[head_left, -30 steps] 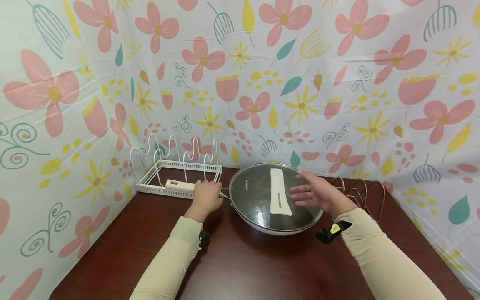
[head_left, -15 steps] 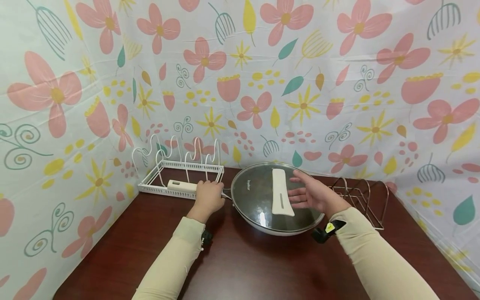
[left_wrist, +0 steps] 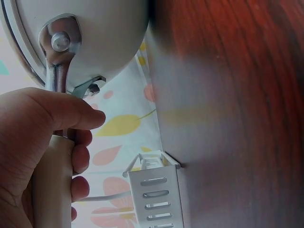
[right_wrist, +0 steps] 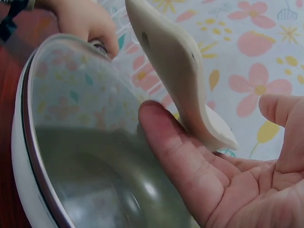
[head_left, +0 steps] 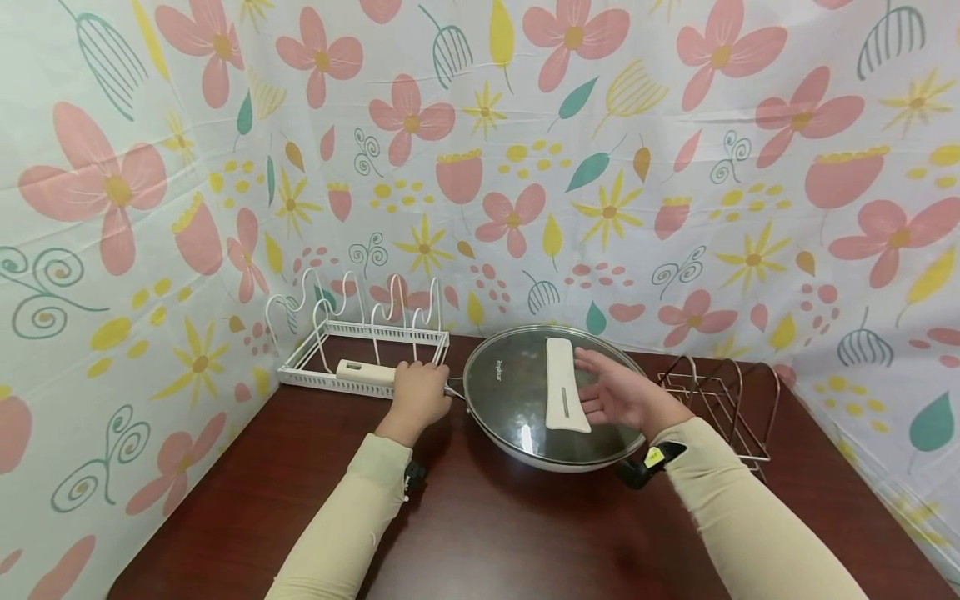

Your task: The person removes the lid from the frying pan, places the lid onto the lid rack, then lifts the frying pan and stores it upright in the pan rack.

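Observation:
A white pan (left_wrist: 111, 40) with a glass lid (head_left: 506, 408) stands on the table in the middle of the head view. My left hand (head_left: 420, 398) grips the pan's cream handle (head_left: 365, 372), thumb lying along the metal neck in the left wrist view. On top of the lid is a flat, cream lid handle (head_left: 564, 387), raised above the glass. My right hand (head_left: 628, 397) is at its right side, palm turned inward and thumb apart. In the right wrist view, the fingers (right_wrist: 166, 135) reach in at the lid handle's underside, close over the glass.
A white wire rack (head_left: 315, 379) stands at the back left, partly behind the pan handle. At the back right is a copper-coloured wire rack (head_left: 738, 417), partly hidden by the right arm. A floral cloth (head_left: 480, 167) hangs behind the dark wood table (head_left: 480, 533).
My right hand has moved left over the lid, from just beside the lid handle to its edge, fingers passing toward its underside. The left hand keeps its grip on the pan handle.

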{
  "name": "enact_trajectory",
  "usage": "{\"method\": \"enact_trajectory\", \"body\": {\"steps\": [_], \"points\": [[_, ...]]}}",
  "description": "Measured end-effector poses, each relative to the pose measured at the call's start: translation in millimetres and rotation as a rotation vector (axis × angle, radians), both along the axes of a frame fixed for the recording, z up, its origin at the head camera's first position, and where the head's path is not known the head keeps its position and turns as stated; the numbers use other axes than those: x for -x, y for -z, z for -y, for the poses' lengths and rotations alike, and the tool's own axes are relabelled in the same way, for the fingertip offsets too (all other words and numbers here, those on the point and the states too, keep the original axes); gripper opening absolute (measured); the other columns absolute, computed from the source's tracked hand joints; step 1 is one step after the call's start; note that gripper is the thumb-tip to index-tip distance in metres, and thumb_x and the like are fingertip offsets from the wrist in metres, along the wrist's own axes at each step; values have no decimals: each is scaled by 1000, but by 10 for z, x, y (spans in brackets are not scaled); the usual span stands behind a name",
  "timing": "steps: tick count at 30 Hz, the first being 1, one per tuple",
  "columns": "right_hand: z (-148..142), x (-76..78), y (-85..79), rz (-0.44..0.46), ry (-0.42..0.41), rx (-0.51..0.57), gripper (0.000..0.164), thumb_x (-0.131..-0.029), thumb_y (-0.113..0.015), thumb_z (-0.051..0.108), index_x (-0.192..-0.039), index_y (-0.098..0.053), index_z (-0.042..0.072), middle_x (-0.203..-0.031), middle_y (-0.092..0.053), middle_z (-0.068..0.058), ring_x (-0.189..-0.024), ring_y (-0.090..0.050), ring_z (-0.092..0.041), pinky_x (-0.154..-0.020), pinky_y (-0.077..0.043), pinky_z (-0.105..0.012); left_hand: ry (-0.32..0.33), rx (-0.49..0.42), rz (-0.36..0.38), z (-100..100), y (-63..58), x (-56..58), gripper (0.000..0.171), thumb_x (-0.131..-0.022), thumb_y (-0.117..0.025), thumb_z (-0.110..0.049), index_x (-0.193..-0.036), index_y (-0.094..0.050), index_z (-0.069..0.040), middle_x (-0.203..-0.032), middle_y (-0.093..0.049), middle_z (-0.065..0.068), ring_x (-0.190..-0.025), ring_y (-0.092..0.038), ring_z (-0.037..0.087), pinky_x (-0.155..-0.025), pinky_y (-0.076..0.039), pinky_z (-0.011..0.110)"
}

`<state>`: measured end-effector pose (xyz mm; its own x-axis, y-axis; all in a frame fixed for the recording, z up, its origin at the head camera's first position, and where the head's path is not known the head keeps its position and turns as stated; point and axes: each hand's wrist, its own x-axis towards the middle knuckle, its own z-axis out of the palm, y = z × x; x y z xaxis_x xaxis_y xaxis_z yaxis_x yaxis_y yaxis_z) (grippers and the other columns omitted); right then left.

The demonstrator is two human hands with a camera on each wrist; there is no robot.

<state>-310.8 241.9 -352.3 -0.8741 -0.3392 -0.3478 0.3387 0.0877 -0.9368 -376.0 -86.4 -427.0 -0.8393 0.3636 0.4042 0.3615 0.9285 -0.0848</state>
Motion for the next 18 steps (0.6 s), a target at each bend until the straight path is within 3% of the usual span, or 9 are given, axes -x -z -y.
{"method": "enact_trajectory", "body": {"steps": [6, 11, 18], "points": [[58, 11, 53, 33, -29, 126, 75, -106, -32, 55, -159, 0, 14, -106, -68, -18, -96, -71, -27, -82, -58, -39, -11, 12, -4, -4, 16, 14, 24, -77, -79, -32, -91, -70, -15, -87, -70, 5, -81, -63, 29, -75, -46, 45], [121, 23, 96, 92, -20, 266, 59, -107, -33, 51, -152, -15, 17, -105, -71, -20, -96, -72, -28, -83, -59, -43, -10, 11, -8, -7, 14, 7, 24, -77, -78, -31, -92, -70, -14, -87, -70, 5, -81, -63, 29, -74, -45, 45], [164, 8, 112, 145, 19, 385, 59, -108, -34, 49, -155, -12, 19, -107, -71, -22, -95, -73, -32, -85, -58, -50, -7, 3, -22, -9, 24, 3, 24, -76, -79, -31, -92, -70, -15, -86, -70, 5, -81, -63, 29, -74, -45, 45]]}}
